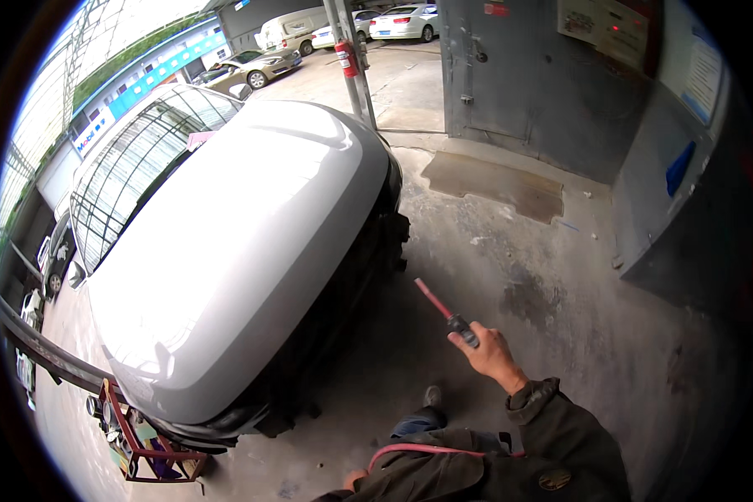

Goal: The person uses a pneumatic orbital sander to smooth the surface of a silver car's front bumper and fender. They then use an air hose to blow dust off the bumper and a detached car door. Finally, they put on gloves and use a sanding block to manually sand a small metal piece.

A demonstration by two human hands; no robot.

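My right hand (492,358) is closed around a short dark-handled tool (462,330), held out over the floor to the right of the car. From the tool a slim red tube (432,297) with a pale tip points forward and left. Across my waist runs a pinkish-red hose (427,448), which curves down toward my left hand (354,480). Only a small part of that hand shows at the lower edge, and its fingers are hidden. Ahead on the left stands a white car (226,251) with its bonnet down; its front end below the bonnet is dark and exposed.
A dark red metal rack (155,454) with assorted items stands by the car's front corner. A grey cabinet (678,184) and grey metal door (519,84) are to the right. Flattened cardboard (494,186) lies on the floor. A fire extinguisher (345,60) hangs on a post.
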